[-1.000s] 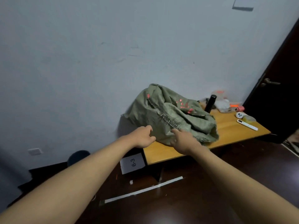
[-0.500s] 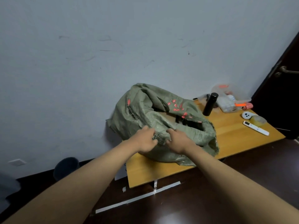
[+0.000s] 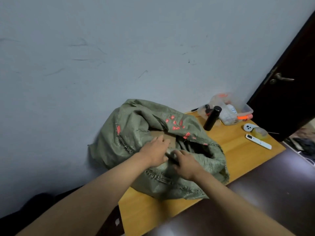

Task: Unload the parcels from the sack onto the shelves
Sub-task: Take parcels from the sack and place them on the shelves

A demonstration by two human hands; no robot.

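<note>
Both hands have gone from the sack's outer fold into its opened mouth since half a second ago.

On the wooden bench [image 3: 235, 155] the green woven sack [image 3: 129, 133] lies slumped at the wall edge, mouth gaping toward the person. Left hand [image 3: 156, 151] rests with fingers straight on a brown cardboard parcel [image 3: 167, 139] inside; right hand [image 3: 186, 163] curls round a dark item at the mouth, too blurred to name. Toward the bench's far right corner stand a black bottle [image 3: 212, 118], a clear plastic tub [image 3: 230, 108] and a white remote [image 3: 258, 143].
</note>
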